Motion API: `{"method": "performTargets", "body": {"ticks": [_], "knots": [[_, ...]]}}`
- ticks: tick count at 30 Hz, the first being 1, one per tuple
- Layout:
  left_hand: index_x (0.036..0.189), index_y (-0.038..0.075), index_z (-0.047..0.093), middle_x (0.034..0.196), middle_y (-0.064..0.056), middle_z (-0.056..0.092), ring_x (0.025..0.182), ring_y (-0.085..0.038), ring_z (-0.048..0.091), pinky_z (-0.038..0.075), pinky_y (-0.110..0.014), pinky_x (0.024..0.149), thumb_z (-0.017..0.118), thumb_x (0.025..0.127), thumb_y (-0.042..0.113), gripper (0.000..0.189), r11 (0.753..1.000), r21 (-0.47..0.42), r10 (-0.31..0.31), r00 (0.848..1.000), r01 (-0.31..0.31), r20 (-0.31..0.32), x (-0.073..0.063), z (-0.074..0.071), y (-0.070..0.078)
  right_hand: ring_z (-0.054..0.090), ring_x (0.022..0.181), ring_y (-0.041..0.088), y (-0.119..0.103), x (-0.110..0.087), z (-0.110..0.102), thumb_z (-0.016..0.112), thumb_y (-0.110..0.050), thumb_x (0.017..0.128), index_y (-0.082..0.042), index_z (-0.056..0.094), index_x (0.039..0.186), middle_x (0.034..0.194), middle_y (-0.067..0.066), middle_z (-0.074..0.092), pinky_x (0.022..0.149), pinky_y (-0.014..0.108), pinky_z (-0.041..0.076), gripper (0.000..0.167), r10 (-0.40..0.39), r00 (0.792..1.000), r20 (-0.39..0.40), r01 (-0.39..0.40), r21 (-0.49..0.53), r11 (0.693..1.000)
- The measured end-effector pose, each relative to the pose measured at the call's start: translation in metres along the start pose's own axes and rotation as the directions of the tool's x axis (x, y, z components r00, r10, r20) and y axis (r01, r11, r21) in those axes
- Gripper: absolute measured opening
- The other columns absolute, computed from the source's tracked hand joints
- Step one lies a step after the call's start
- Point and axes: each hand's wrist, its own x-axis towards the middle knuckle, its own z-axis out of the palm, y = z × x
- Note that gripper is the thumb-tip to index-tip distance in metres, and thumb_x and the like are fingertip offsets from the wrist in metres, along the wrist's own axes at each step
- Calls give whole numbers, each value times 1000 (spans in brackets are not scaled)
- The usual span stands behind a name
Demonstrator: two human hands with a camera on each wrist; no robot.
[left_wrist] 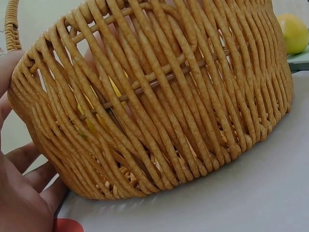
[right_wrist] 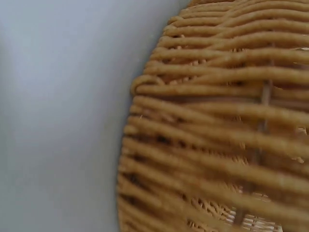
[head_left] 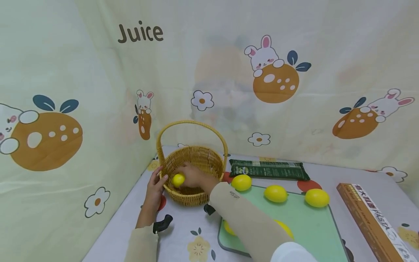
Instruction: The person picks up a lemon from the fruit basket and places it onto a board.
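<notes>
A wicker basket [head_left: 191,199] with a tall arched handle stands at the back left of the table. My left hand [head_left: 156,187] holds its left side, thumb at the rim and the other fingers against the outer wall; the left wrist view shows these fingers [left_wrist: 41,181] low on the weave. Inside the basket, my right hand [head_left: 193,175] reaches down with a yellow lemon [head_left: 178,180] at its fingers. Yellow shows through the weave in the left wrist view. The right wrist view has only the basket's outer wall [right_wrist: 217,116], with the hand itself out of sight.
Right of the basket lies a green cutting board [head_left: 314,227] with several lemons [head_left: 275,193] on or beside it, some partly behind my right sleeve. A dark green packet [head_left: 270,169] lies behind the board. At the right is a long pasta box [head_left: 376,222]. Printed curtains enclose the table.
</notes>
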Motion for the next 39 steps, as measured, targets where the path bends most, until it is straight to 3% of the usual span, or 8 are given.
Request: {"method": "performTargets", "body": {"ticks": [8,22,30,39], "knots": [[146,24,40,153,-14,30,135,-27,37,26,-45,112,59,99,24,51,1000,20,18,1000,-18,6,9,4,5,48,121,24,1,-15,-26,82,-33,79,-30,54,139,144,8,39,97,45,44,67,31,1000,2,-31,-48,998],[147,24,39,156,-13,25,139,-26,30,22,-46,114,58,99,25,52,1000,24,-19,1000,20,-17,6,4,4,51,105,18,-9,-47,-56,81,-36,79,-32,55,138,126,2,44,88,37,47,64,-26,999,-28,21,-171,985],[149,24,38,156,-14,24,140,-27,29,21,-47,114,59,99,27,54,999,26,-33,999,33,-23,2,5,2,49,104,15,-19,-78,-73,79,-38,81,-31,55,136,124,-1,43,87,33,47,61,-84,995,-59,71,-190,979],[148,22,38,156,-14,23,140,-26,28,20,-46,114,60,98,26,55,1000,3,-27,1000,27,-11,-4,4,-1,46,107,17,-12,-121,-85,78,-36,81,-25,55,135,129,1,41,84,34,48,60,-108,986,-126,88,-157,984]]}}
